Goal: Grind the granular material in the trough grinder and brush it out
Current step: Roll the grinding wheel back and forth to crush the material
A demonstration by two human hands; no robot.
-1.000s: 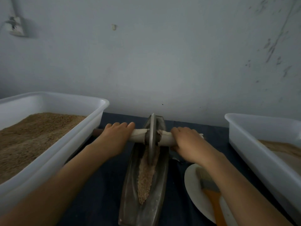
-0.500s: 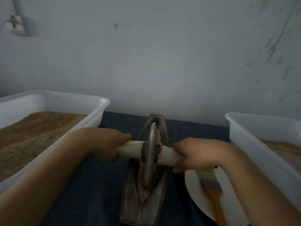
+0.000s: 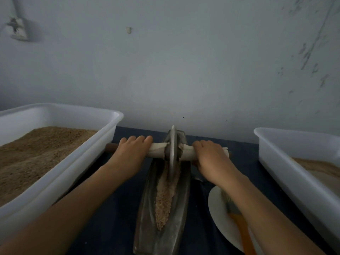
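Observation:
A boat-shaped metal trough grinder (image 3: 147, 214) lies lengthwise on the dark table in the middle. Brown granular material (image 3: 163, 201) fills its groove. The metal grinding wheel (image 3: 172, 153) stands at the trough's far end on a cloth-wrapped axle (image 3: 157, 149). My left hand (image 3: 131, 152) lies over the axle's left side with fingers stretched forward across it. My right hand (image 3: 211, 157) covers the right side the same way. A brush with an orange handle (image 3: 241, 230) lies on a white plate (image 3: 218, 208) to the trough's right, partly under my right forearm.
A large white tub (image 3: 77, 162) full of brown grain stands at the left. Another white tub (image 3: 287, 173) with finer pale powder stands at the right. A grey wall rises just behind the table's far edge.
The wheel was pulled toward me to mid-trough half a second ago with both hands gripping the axle. It has now rolled back to the far end, fingers stretched over the axle.

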